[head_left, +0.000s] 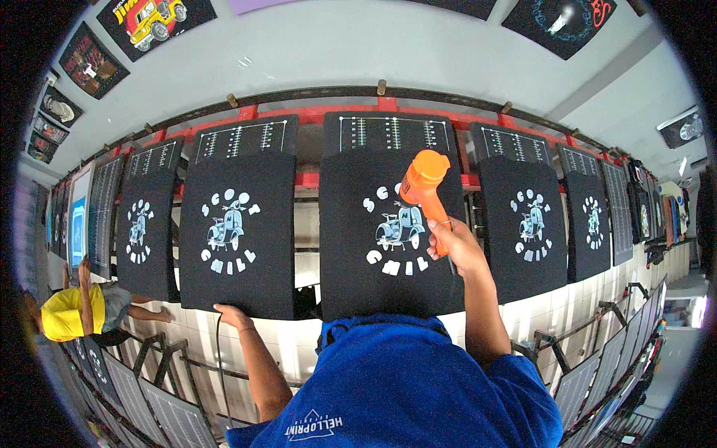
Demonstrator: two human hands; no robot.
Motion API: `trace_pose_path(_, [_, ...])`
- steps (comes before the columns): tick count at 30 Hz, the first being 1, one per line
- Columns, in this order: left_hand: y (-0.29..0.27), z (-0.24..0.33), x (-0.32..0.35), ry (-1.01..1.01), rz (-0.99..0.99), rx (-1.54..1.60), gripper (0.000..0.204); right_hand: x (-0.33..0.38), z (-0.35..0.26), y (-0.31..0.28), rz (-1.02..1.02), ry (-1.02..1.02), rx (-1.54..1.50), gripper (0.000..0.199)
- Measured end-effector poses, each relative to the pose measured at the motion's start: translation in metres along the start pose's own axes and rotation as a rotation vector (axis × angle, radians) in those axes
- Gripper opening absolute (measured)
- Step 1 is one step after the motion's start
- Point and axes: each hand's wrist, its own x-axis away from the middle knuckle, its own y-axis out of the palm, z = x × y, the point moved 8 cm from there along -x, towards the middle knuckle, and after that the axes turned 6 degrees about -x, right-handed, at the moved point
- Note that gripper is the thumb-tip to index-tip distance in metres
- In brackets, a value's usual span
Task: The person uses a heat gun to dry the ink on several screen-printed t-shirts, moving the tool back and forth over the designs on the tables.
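Note:
My right hand (457, 246) grips the handle of an orange hair dryer (426, 178), held over a black T-shirt (351, 276) stretched on a flat printing board. White lettering circles a pale blue scooter print on that shirt, and the dryer covers part of the lettering. My left hand (234, 316) is at the lower edge of the neighbouring black T-shirt (198, 261), which bears the same print. A thin black cord (219, 351) hangs down from the fingers of that hand, which look closed around it.
More printed black shirts (532, 246) lie on boards along a red and black rack (310, 179). On the left, a person in a yellow top (63, 312) works beside a blue-and-white screen frame (79, 213). Other boards (175, 411) stand behind me on metal frames.

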Motion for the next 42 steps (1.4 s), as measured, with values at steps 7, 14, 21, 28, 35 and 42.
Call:
trace_pose_path(7, [-0.001,0.009,0.028,-0.039,0.132,-0.155,0.078,-0.002,0.004,0.004,-0.010,0.048,-0.012,0.031])
trace_pose_path(14, [-0.009,0.006,0.023,-0.057,0.203,-0.191,0.078,-0.005,0.006,0.005,-0.042,0.045,0.007,0.036])
trace_pose_path(21, [-0.007,0.005,0.022,0.009,0.188,-0.162,0.077,0.002,-0.001,0.001,-0.014,0.024,-0.014,0.030])
trace_pose_path(28, [-0.011,0.001,0.017,-0.054,0.213,-0.202,0.074,0.006,0.000,-0.016,0.064,0.026,0.027,0.033])
trace_pose_path(35, [-0.009,0.003,0.023,-0.059,0.200,-0.166,0.075,0.003,-0.001,-0.025,0.077,-0.020,0.007,0.032])
trace_pose_path(42, [-0.007,0.005,0.023,-0.040,0.189,-0.132,0.075,-0.002,-0.002,-0.027,0.110,-0.030,-0.013,0.028])
